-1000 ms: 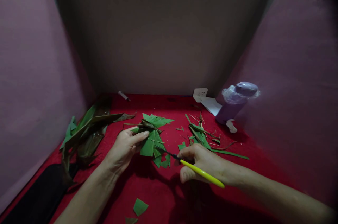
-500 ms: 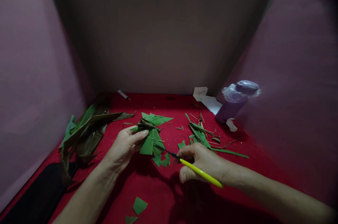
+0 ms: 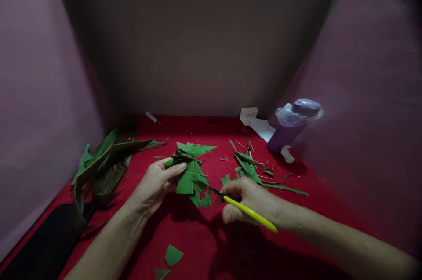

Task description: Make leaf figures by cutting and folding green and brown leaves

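— From the head view, what do the hands hold?

— The left hand (image 3: 154,185) pinches a folded green leaf piece (image 3: 191,174) between thumb and fingers, just above the red cloth (image 3: 198,236). The right hand (image 3: 245,203) is closed around a yellow-handled tool (image 3: 249,213); its dark tip touches the lower edge of the leaf piece.

— And around them?

— Long leaves (image 3: 105,161) lie at the left, cut scraps (image 3: 250,168) beside the right hand, a purple bottle (image 3: 292,124) behind, near white papers (image 3: 259,124).

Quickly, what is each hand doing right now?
Left hand: closed on the green leaf piece.
Right hand: closed on the yellow-handled cutting tool.
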The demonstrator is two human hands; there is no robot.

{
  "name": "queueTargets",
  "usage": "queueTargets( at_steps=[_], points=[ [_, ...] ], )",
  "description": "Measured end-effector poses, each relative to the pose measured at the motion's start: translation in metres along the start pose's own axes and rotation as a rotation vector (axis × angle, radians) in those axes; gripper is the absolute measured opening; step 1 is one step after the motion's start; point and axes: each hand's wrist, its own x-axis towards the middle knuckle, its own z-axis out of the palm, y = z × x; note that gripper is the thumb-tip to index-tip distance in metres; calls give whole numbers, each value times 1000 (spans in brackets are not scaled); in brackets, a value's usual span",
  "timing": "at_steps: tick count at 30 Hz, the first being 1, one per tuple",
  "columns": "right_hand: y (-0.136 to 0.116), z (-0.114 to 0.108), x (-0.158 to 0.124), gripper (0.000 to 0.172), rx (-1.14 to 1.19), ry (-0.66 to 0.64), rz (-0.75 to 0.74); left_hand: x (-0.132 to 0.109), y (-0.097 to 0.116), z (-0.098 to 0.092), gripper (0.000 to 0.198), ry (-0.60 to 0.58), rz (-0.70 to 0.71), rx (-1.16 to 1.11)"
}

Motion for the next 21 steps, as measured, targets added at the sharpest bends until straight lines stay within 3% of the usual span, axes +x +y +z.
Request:
queueTargets(
  at_steps=[8, 14, 21],
  points=[
    [8, 1, 1, 38, -2, -14, -38, 0, 1, -1, 24, -10, -28, 5],
    [5, 0, 0, 37, 61, -77, 44, 1, 0, -3, 23, -23, -24, -1],
    [3, 2, 0, 40, -10, -18, 36, 2, -2, -1, 27, -57, -23, 3]
  ],
)
